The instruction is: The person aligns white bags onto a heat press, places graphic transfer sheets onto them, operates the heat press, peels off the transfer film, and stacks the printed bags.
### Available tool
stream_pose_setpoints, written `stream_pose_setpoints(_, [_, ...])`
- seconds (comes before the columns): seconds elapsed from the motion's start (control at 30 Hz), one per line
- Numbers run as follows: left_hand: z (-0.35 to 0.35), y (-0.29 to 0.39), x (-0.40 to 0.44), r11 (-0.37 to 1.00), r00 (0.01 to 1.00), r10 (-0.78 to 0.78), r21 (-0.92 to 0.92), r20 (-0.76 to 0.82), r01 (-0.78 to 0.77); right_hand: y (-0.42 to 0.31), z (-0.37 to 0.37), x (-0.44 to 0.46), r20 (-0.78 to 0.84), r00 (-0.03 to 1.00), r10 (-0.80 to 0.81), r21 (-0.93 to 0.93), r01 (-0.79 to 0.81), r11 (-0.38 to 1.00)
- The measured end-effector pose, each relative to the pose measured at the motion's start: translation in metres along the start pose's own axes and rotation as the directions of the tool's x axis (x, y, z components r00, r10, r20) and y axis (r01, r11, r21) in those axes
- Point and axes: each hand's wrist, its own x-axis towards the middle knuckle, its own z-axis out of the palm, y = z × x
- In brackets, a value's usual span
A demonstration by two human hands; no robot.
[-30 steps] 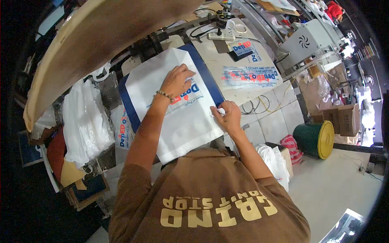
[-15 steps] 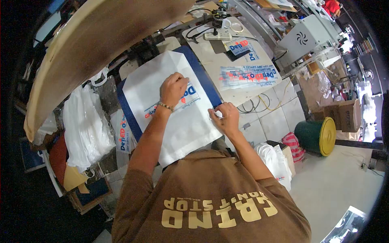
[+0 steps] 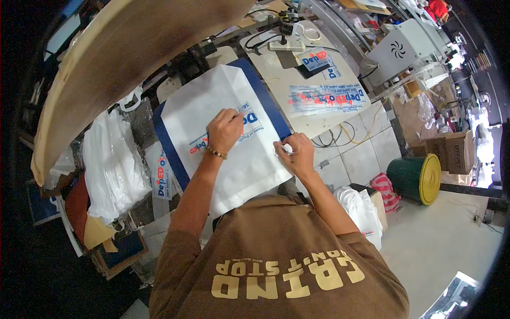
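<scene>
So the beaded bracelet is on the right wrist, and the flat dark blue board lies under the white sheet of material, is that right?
Not quite: the beaded bracelet is at the wrist of the left hand, as the head view shows. The flat dark blue board does lie under the white sheet.

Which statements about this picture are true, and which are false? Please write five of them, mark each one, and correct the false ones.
1. The left hand is over the printed face of the white bag. True.
2. The blue board lies on top of the white bag. False: the white bag lies on the blue board.
3. The right hand pinches a small white piece. True.
4. The beaded bracelet is on the right wrist. False: the beaded bracelet is on the left wrist.
5. The green bin has a yellow lid. True.
</scene>
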Motion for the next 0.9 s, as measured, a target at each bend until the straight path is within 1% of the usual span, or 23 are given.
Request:
stream_pose_setpoints(0.13, [-0.003,-0.002,-0.004,0.998,0.999,-0.025,-0.063,0.02,0.026,0.001,0.001,-0.001,0.003,1.0,-0.01,0.004,0.01,1.0])
stream_pose_setpoints(0.2, [-0.006,0.001,-0.002,0.976,0.989,-0.149,-0.155,0.019,0.15,0.001,0.001,0.0,-0.008,1.0,0.0,0.016,0.0,1.0])
stream_pose_setpoints(0.23, [-0.007,0.004,-0.003,0.976,0.989,-0.15,-0.155,0.016,0.151,0.002,0.002,0.0,-0.007,1.0,-0.003,0.015,0.003,1.0])
stream_pose_setpoints(0.3, [-0.011,0.011,-0.006,0.907,0.941,-0.312,-0.254,0.131,0.336,0.004,0.002,-0.001,-0.003,1.0,-0.01,0.01,0.011,1.0])
stream_pose_setpoints(0.33, [-0.012,0.015,-0.008,0.907,0.941,-0.311,-0.254,0.131,0.335,0.004,0.002,-0.002,-0.003,1.0,-0.011,0.01,0.011,1.0])
stream_pose_setpoints(0.4, [-0.017,0.025,-0.007,0.945,0.963,-0.179,-0.237,0.202,0.225,0.004,0.002,-0.001,-0.003,1.0,-0.017,0.016,0.017,1.0])
stream_pose_setpoints(0.43, [-0.018,0.028,-0.004,0.945,0.963,-0.18,-0.237,0.201,0.226,0.003,0.001,-0.001,-0.003,1.0,-0.018,0.016,0.018,1.0])
stream_pose_setpoints(0.5, [-0.02,0.031,0.002,0.943,0.942,-0.183,-0.222,0.28,0.249,0.0,-0.002,0.001,0.009,1.0,-0.016,0.031,0.016,0.999])
stream_pose_setpoints(0.53, [-0.018,0.029,0.006,0.942,0.942,-0.187,-0.221,0.28,0.253,-0.001,-0.002,0.001,0.012,1.0,-0.017,0.032,0.017,0.999])
stream_pose_setpoints(0.6, [-0.016,0.023,0.015,0.924,0.92,-0.093,-0.312,0.38,0.222,-0.002,-0.001,0.002,-0.03,0.998,-0.059,0.028,0.06,0.998])
stream_pose_setpoints(0.63, [-0.015,0.026,0.015,0.924,0.919,-0.096,-0.309,0.381,0.224,-0.002,0.0,0.002,-0.028,0.998,-0.058,0.031,0.059,0.998])
stream_pose_setpoints(0.7, [-0.013,0.036,0.02,0.903,0.888,-0.083,-0.343,0.452,0.258,-0.001,-0.001,0.001,-0.045,0.995,-0.088,0.036,0.09,0.995])
stream_pose_setpoints(0.73, [-0.014,0.037,0.021,0.903,0.887,-0.077,-0.345,0.456,0.255,-0.001,-0.002,0.0,-0.049,0.995,-0.081,0.035,0.083,0.996])
stream_pose_setpoints(0.8, [-0.014,0.039,0.021,0.945,0.858,-0.092,-0.226,0.505,0.234,-0.004,-0.004,0.0,-0.017,0.998,-0.052,0.031,0.053,0.998])
stream_pose_setpoints(0.9, [-0.014,0.032,0.022,0.936,0.86,-0.028,-0.289,0.51,0.202,-0.003,-0.003,0.0,-0.025,0.999,-0.04,0.029,0.041,0.999])
